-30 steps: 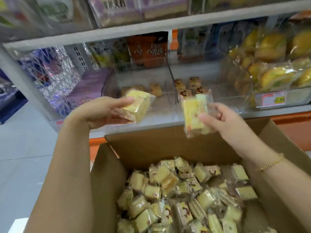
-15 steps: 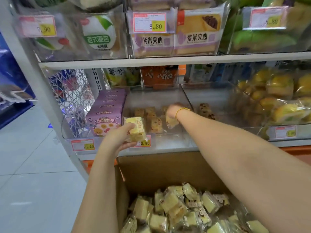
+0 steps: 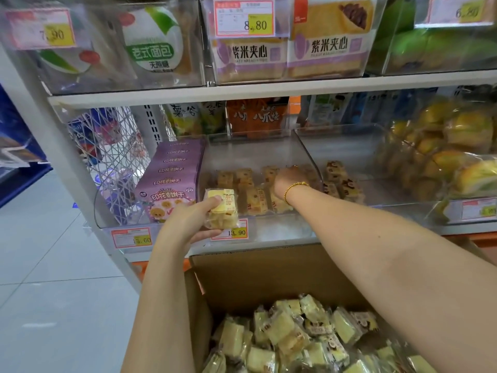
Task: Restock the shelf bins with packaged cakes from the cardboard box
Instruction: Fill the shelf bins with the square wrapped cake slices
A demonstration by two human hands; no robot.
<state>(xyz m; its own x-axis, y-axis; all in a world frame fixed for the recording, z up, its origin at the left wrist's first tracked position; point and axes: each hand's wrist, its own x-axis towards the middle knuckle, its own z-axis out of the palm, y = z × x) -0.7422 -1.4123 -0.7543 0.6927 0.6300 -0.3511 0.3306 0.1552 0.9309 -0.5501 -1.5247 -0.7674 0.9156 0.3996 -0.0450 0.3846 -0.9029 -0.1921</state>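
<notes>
Two grips are up at the shelf: the left grip (image 3: 192,224) pinches one wrapped cake (image 3: 222,211) between thumb and fingers, just in front of the clear bin (image 3: 282,226) and over its price tag (image 3: 239,232). To its right, the right grip (image 3: 287,179) reaches inside that bin among a row of cakes (image 3: 255,200) — its fingers are hidden, so I cannot tell whether it holds anything. Below both grips sits the cardboard box (image 3: 269,270), filled with loose cakes (image 3: 295,340) — a purple box (image 3: 172,181) stands left of the left grip

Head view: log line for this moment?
left hand: holds packaged cake at bin front | right hand: inside bin, grip unclear | cardboard box: more cakes inside
</notes>
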